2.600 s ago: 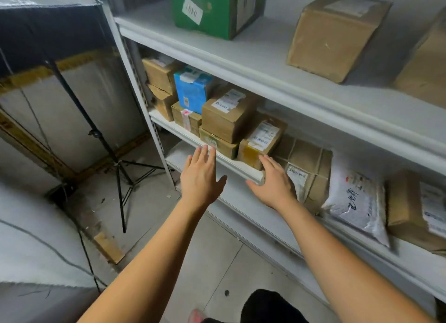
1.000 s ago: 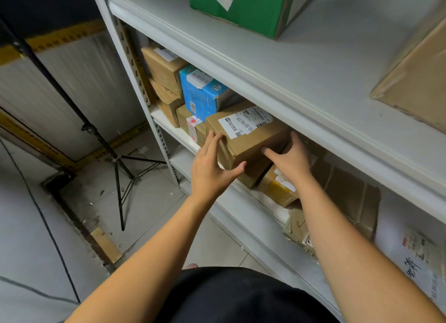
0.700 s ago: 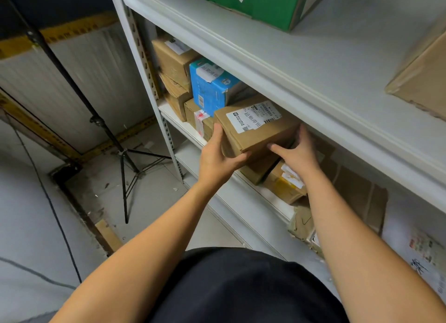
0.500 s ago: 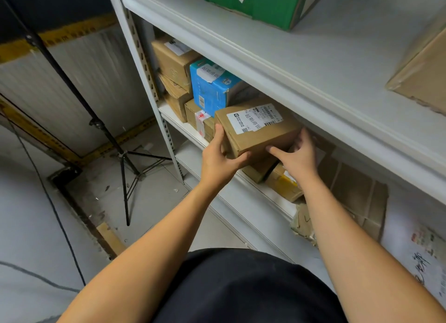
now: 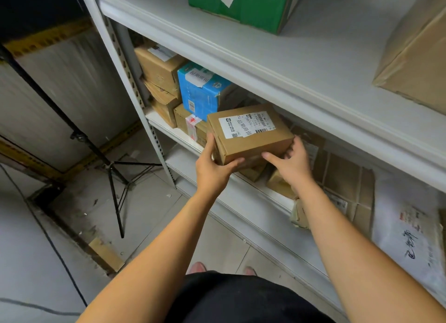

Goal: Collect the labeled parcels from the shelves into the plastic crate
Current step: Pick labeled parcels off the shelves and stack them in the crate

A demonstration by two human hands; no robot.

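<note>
A brown cardboard parcel (image 5: 251,139) with a white shipping label on top sits between my hands at the front edge of the middle shelf (image 5: 169,127). My left hand (image 5: 214,165) grips its left end, thumb under the front corner. My right hand (image 5: 292,163) holds its right end, thumb along the lower front edge. The parcel's near end juts out past the shelf edge, above smaller boxes. The plastic crate is out of view.
A blue box (image 5: 202,90) and stacked brown boxes (image 5: 159,69) fill the shelf's left end. A green box (image 5: 243,1) and a large brown box (image 5: 415,54) stand on the top shelf. A white mailer bag (image 5: 407,240) and flat cartons lie lower right. A black tripod (image 5: 113,163) stands on the floor at left.
Both hands went from reaching open toward the shelf to gripping the labeled parcel. The parcel has come forward and slightly up, out past the shelf edge.
</note>
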